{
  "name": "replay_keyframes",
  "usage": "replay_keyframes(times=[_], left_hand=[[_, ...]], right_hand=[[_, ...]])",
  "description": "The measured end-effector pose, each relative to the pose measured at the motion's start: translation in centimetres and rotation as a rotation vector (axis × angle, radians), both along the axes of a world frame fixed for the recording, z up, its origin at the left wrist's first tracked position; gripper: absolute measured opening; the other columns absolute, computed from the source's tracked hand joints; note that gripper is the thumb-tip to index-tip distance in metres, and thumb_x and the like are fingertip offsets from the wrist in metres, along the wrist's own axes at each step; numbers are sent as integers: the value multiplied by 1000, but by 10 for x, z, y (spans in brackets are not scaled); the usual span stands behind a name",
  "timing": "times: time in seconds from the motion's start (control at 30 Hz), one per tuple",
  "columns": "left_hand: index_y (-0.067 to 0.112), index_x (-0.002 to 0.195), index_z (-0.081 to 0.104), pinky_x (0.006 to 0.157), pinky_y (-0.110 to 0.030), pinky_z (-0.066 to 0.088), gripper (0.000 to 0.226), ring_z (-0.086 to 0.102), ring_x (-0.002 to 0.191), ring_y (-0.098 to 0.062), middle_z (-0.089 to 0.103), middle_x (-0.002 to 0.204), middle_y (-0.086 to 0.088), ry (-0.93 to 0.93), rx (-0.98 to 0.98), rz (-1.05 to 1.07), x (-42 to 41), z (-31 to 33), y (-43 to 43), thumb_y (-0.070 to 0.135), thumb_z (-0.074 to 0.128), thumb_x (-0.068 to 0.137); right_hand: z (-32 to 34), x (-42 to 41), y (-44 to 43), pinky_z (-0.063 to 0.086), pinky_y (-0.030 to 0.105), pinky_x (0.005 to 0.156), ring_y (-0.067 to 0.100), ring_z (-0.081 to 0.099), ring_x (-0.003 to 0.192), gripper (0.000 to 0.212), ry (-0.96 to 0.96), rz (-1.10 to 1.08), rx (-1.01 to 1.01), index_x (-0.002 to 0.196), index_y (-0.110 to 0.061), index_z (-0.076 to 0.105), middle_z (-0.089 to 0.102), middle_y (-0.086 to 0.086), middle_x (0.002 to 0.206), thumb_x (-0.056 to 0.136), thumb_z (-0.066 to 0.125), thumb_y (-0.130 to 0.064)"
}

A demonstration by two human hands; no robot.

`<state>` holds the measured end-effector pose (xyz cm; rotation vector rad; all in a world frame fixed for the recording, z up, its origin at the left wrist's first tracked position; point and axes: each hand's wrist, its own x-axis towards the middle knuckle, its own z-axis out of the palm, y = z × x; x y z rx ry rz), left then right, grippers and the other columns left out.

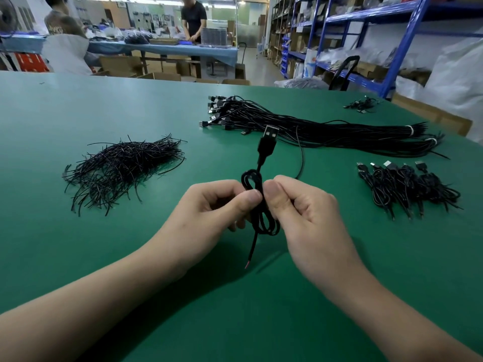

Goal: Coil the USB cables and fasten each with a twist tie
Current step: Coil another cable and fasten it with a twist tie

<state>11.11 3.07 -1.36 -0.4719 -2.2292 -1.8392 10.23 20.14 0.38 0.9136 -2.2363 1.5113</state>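
A coiled black USB cable is held upright over the green table, plug end up and bare wire end hanging down. My left hand pinches the coil's middle from the left. My right hand pinches it from the right, thumb against the left thumb. A thin black strand runs from the right hand back over the table; whether it is a twist tie is unclear. A heap of black twist ties lies to the left. A long bundle of uncoiled USB cables lies behind. A pile of coiled cables sits at the right.
A small clump of cables lies near the table's far right corner. Blue shelving with boxes stands beyond on the right. Two people work at a blue table in the background, with cardboard boxes beneath.
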Motion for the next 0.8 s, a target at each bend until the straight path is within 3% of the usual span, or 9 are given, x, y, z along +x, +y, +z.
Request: replay_keyframes(times=[0.07,0.13,0.2,0.23,0.3,0.37,0.43,0.57,0.8], left_hand=[[11,73,64,61,-25,42,42,45,63,-16,47,66,-13,-79,84,-88,0,1,1,49,61,90],[13,73,64,57,-25,36,40,37,59,-16,43,66,-9,-184,160,-157,2,3,0,49,62,89],[16,71,61,58,-37,21,38,25,58,-24,39,63,-7,-291,180,-183,3,6,-1,51,66,86],[17,70,60,59,-41,19,38,24,57,-25,36,63,-8,-326,183,-196,4,7,-2,51,67,85],[9,72,59,57,-35,25,44,33,54,-18,40,62,-5,-329,187,-214,3,7,-3,49,68,87],[-2,78,57,54,-23,30,50,40,52,-11,48,60,2,-266,185,-183,3,5,-2,45,67,92],[-2,76,58,54,-18,38,47,44,51,-8,52,58,6,-176,142,-109,2,3,0,40,63,95],[11,70,65,59,-27,41,39,49,57,-13,57,59,1,-78,23,27,3,5,3,43,60,93],[4,75,66,61,-23,46,44,55,59,-13,61,63,-9,-19,-20,79,3,2,1,42,56,96]], right_hand=[[-2,-2,2,23,24,50,8,28,53,44,41,-20,28,63,-21,39,31,0,56,104,48,-35],[-4,-4,4,24,26,48,14,28,50,45,128,-50,94,66,-15,38,32,3,55,104,49,-36],[-3,-5,6,28,33,45,17,31,48,44,239,-91,174,67,-15,40,32,-1,53,104,49,-37],[-2,-4,7,30,36,45,19,32,48,44,282,-113,207,67,-15,42,32,-2,52,104,48,-37],[-2,-4,7,33,40,45,21,34,48,44,297,-140,236,68,-15,42,33,-2,52,104,46,-40],[-4,-4,5,32,42,47,20,32,49,46,194,-119,199,68,-15,39,33,2,53,103,44,-45],[-5,-5,2,31,40,52,22,33,55,50,49,-74,142,68,-12,38,35,6,58,102,42,-49],[-5,-4,1,28,32,56,11,31,60,53,-204,33,36,73,-12,42,34,-5,64,97,37,-59],[-4,-8,2,27,23,52,6,29,54,35,-340,89,-28,70,-16,40,32,-13,57,98,47,-37]])
